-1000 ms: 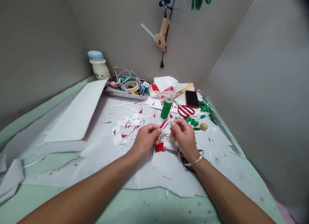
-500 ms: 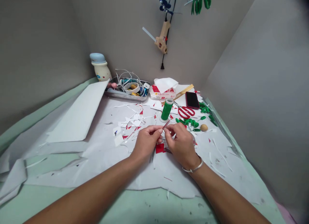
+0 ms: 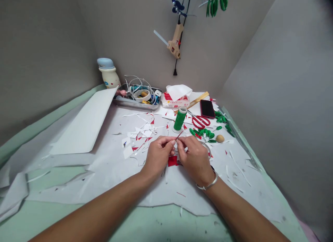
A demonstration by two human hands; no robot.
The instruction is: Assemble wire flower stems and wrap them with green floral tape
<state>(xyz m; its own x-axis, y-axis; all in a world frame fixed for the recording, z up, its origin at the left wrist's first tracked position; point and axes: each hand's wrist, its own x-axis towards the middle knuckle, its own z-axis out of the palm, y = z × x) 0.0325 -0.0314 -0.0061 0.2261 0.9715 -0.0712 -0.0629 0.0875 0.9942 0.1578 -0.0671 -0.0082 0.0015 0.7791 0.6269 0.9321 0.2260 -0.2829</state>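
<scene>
Pinching thin red strip (image 3: 180,133) by its near end: left hand (image 3: 159,153), thumb and forefinger closed. Right hand (image 3: 194,155) curled at same spot; can't tell if it grips. Strip sticks out past fingertips, long axis slanting away and rightward. Count: one strip held, one green spool (image 3: 180,120), one red-handled scissors (image 3: 199,122).

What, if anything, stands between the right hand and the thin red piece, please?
Nothing visible does: the right hand and the left hand have their fingertips at the near end of the thin red piece. The green spool stands beyond them, not in between.
</scene>
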